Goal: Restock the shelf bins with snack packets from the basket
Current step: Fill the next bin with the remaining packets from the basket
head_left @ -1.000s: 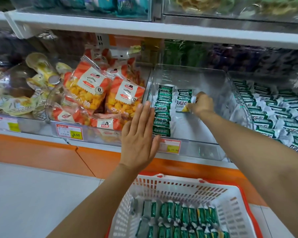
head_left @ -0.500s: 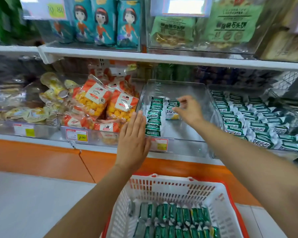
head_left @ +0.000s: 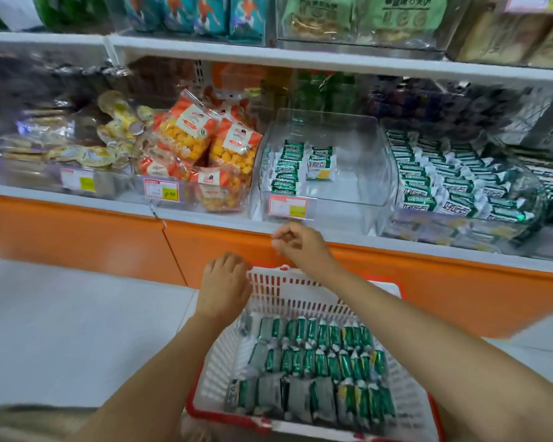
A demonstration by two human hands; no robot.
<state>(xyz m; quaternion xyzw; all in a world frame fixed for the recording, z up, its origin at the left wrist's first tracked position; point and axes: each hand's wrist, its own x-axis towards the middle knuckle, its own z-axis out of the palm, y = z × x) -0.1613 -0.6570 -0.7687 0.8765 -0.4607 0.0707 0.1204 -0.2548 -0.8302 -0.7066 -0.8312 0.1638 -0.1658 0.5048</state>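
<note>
A white basket with a red rim [head_left: 270, 283] stands on the floor below the shelf, holding several rows of green snack packets [head_left: 316, 355]. Above it a clear shelf bin [head_left: 361, 173] holds a row of the same green packets [head_left: 286, 167] at its left side and one more packet [head_left: 320, 163] beside them. My left hand [head_left: 224, 283] hovers at the basket's far left corner with fingers loosely curled, holding nothing. My right hand [head_left: 300, 242] hangs in front of the shelf edge above the basket, fingers curled, with nothing in them.
Left of the clear bin stands a bin of orange bags with yellow snacks [head_left: 205, 154]. To the right, another bin [head_left: 454, 183] is packed with green packets. A white shelf board [head_left: 300, 55] runs overhead. An orange base panel [head_left: 77, 224] lies under the shelf, with grey floor [head_left: 61, 330] to the left.
My right hand has left the packet in the clear bin and drawn back down to the shelf front. My left hand has dropped from the bin front to the basket's corner.
</note>
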